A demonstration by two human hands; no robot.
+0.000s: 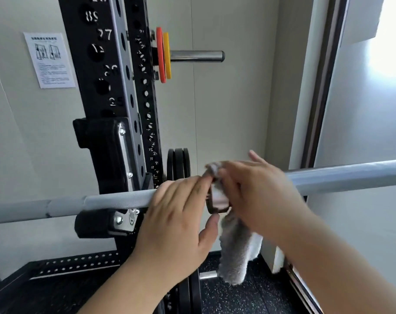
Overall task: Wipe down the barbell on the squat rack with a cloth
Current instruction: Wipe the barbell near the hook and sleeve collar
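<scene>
Barbell [115, 201]: long grey steel bar with a matte, knurled shaft, lying level on the rack's hook and spanning the view. Probably heavy and rigid, unlikely to shift under wiping. Best held around the shaft beside the collar.
Rack [106, 87]: black perforated steel squat-rack upright with white numbers and a bolted hook under the bar.
Cloth [235, 252]: soft grey fluffy cloth, limp and light, draped over the bar with its tail hanging.
Right hand [256, 189]: blurred; fingers seem wrapped round the cloth on the bar, one finger lifted.
Left hand [176, 214]: fingers together over the bar, thumb beneath, clasping it.
Collar [217, 201]: dark glossy metal ring between the hands.
</scene>
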